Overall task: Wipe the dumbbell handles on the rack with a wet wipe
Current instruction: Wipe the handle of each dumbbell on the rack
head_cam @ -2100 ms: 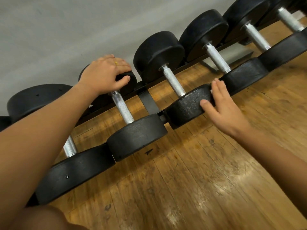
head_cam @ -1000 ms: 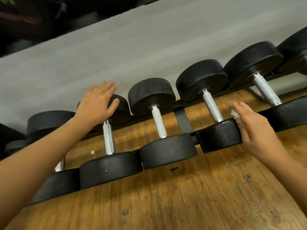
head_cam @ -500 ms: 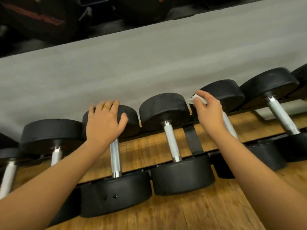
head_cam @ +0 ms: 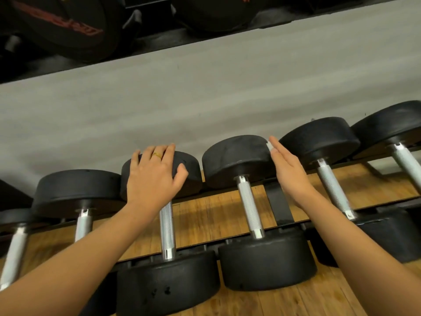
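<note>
A: Where is the small white wet wipe [head_cam: 269, 145]?
B: At the fingertips of the right hand [head_cam: 288, 172], between two round black rubber heads at the back of the black steel rack [head_cam: 279, 201]. Those fingers are stretched straight. The thumb is hidden, so I cannot tell how the wipe is kept.
A: Is it on a handle?
B: No, it touches none. The knurled silver middle handle [head_cam: 249, 208] just left of that hand and the matching right handle [head_cam: 333, 190] are both bare.
A: And the left hand [head_cam: 155, 179]?
B: Laid over the far black head [head_cam: 191, 163] of the next dumbbell, fingers spread, lightly bent, gripping nothing.
A: How far along?
B: No handle shows damp, so what is done cannot be read. I judge wiping remains.
</note>
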Motion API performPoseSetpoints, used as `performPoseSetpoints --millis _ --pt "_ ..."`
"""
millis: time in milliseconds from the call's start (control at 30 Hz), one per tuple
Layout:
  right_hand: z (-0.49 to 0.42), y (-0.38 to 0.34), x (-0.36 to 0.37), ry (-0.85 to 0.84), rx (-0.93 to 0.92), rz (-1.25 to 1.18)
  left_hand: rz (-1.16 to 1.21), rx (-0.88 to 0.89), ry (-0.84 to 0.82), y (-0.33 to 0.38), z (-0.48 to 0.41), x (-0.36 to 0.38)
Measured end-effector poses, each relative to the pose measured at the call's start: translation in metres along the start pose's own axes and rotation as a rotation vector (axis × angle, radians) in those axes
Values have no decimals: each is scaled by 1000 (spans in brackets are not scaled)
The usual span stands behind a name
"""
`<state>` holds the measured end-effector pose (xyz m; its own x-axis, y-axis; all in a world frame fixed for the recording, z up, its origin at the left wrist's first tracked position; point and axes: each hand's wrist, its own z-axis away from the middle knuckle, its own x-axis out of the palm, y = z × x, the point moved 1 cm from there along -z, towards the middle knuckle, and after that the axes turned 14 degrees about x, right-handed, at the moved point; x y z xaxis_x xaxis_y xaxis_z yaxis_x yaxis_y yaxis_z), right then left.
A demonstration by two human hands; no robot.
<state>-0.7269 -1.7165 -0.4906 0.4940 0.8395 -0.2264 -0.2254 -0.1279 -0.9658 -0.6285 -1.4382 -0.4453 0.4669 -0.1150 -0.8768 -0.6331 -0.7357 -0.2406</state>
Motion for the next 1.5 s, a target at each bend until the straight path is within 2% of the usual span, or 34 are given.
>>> performPoseSetpoints --millis 233,500,667,800,967,1167,1267,1367,1500 --pt "-8 -9 4 53 61 -17 -3 -8 -19 1 -1 -1" --pt "-4 -6 -1 -33 25 36 9 -7 -37 -2 -2 0" --pt "1 -8 11 41 45 -41 22 -14 -37 -1 -2 1" --pt "14 2 13 64 -10 36 19 -15 -35 -4 -2 3" --pt "-13 -23 14 59 96 -50 5 -11 -37 -3 -2 4" --pt "1 -11 20 97 16 28 -51 15 -140 1 -2 -2" --pt "-1 -10 11 44 -27 60 -66 -5 -111 0 0 -2" --pt "-16 -14 6 31 40 21 -51 12 -101 4 -4 -1" --pt "-21 -20 23 108 119 -92 -31 81 -17 -2 4 6"
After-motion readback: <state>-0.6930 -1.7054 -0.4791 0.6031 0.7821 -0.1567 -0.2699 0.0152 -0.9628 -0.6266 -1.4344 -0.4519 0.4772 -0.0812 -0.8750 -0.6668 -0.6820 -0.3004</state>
